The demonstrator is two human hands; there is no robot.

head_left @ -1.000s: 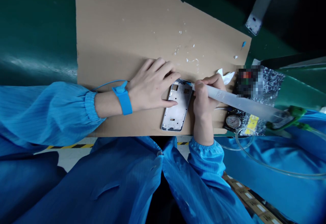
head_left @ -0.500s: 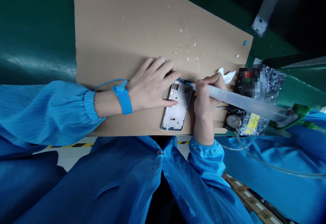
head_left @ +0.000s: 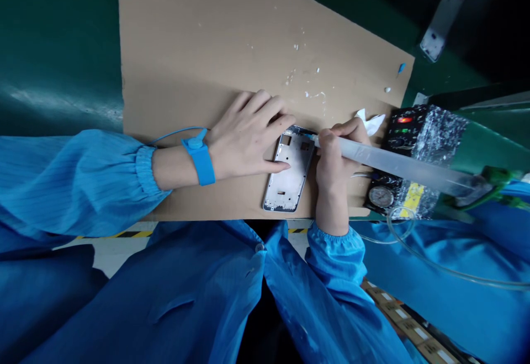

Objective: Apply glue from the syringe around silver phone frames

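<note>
A metal phone frame (head_left: 293, 180) lies on the brown cardboard (head_left: 182, 54), slightly slanted, its long side running away from me. My left hand (head_left: 248, 138) steadies it, with the index fingertip at its top edge and the thumb pressed on its left side. In my right hand (head_left: 334, 168) is a translucent dispensing syringe (head_left: 393, 164), gripped near its front end like a pen. The syringe's tip meets or hovers just over the frame's upper right corner; contact cannot be made out. A green cap (head_left: 491, 184) closes the syringe's rear. A blue wrist strap (head_left: 199, 159) circles my left wrist.
To the right stands a black control box (head_left: 408, 132) with lit displays, above a round pressure gauge (head_left: 381, 195). Clear tubing (head_left: 430, 264) loops at the lower right. Crumpled white tissue (head_left: 372, 123) and white crumbs lie on the cardboard. Another phone frame (head_left: 445, 16) is at the far right.
The background has shifted very slightly in view. Both hands, the phone frame and the syringe tip keep nearly the same positions.
</note>
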